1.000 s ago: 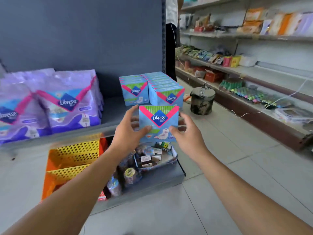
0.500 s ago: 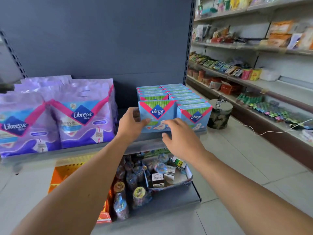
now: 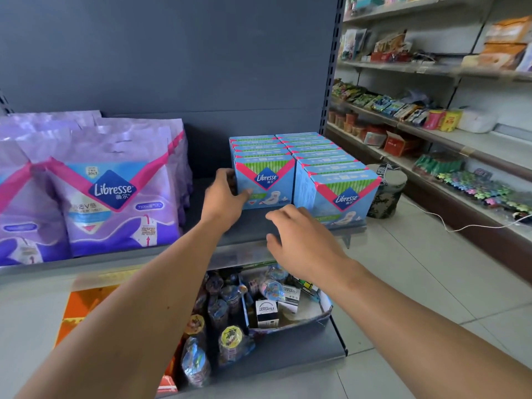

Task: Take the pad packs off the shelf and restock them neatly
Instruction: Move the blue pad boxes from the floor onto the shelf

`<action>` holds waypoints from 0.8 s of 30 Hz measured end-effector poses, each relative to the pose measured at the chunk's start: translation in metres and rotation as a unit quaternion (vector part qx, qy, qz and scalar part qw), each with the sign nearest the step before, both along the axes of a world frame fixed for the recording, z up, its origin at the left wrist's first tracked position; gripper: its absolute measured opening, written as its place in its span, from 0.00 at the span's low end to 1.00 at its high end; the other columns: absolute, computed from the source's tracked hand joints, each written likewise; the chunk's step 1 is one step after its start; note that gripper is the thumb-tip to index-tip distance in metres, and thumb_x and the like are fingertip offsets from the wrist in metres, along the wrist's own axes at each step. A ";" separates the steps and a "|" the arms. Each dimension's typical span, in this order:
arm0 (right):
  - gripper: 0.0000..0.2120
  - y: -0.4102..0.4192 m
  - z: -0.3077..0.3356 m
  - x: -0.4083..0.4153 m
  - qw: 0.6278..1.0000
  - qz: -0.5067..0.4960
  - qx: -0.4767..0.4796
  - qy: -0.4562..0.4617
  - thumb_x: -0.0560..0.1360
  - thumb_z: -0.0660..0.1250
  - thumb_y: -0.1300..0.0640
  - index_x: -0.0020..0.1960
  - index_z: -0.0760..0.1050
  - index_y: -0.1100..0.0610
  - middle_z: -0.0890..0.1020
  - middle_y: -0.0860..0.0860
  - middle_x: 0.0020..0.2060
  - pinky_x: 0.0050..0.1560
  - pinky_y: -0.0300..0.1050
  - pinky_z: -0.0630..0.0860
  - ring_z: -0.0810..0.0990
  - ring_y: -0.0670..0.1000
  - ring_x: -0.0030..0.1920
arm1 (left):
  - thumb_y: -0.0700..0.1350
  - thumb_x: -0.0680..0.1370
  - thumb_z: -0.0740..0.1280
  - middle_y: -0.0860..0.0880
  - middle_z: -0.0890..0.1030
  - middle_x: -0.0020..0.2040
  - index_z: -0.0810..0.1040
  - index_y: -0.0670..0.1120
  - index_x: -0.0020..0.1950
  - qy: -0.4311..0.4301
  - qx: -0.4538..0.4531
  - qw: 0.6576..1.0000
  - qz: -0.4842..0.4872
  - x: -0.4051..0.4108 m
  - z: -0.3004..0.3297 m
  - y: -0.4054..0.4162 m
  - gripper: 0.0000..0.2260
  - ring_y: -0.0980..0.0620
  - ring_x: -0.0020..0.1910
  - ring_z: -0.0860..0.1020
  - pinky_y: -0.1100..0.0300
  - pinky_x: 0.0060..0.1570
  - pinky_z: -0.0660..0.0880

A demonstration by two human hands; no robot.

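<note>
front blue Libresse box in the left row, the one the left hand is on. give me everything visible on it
The front blue box looks like glossy printed cardboard: a light blue face with a pink V band, green stripes inside the V, a dark blue Libresse diamond logo and a pad picture at the lower right. It stands upright on the grey shelf, at the front of the left row of matching boxes and beside the right row. The left hand grips its left edge, thumb on the front face. The right hand hovers apart.
</note>
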State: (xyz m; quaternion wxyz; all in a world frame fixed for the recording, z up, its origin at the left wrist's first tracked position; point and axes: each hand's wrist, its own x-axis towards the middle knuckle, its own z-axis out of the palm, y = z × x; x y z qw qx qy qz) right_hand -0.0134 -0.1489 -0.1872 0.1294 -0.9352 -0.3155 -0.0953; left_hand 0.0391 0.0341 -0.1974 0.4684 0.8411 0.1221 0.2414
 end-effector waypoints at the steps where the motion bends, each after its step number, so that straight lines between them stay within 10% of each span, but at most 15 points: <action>1: 0.18 0.000 -0.001 0.001 1.000 0.000 0.001 0.001 0.81 0.57 0.50 0.69 0.67 0.55 0.71 0.51 0.64 0.59 0.54 0.73 0.68 0.54 0.65 | 0.44 0.76 0.72 0.50 0.79 0.59 0.68 0.46 0.64 0.003 0.000 1.000 0.001 0.001 0.000 0.000 0.20 0.55 0.53 0.77 0.64 0.43 0.74; 15: 0.18 -0.017 -0.002 -0.014 1.000 -0.009 -0.005 0.013 0.81 0.58 0.51 0.69 0.67 0.55 0.71 0.52 0.63 0.59 0.53 0.73 0.68 0.54 0.65 | 0.44 0.75 0.70 0.43 0.70 0.67 0.63 0.43 0.70 0.034 0.076 0.996 0.044 -0.030 0.011 -0.016 0.27 0.44 0.62 0.73 0.51 0.58 0.73; 24: 0.20 -0.081 0.003 -0.079 0.997 -0.072 -0.022 0.031 0.80 0.58 0.49 0.70 0.67 0.53 0.74 0.52 0.62 0.57 0.52 0.73 0.70 0.55 0.64 | 0.53 0.80 0.59 0.50 0.77 0.60 0.72 0.49 0.63 0.037 0.423 0.902 -0.079 -0.144 0.029 -0.084 0.14 0.48 0.60 0.73 0.51 0.59 0.69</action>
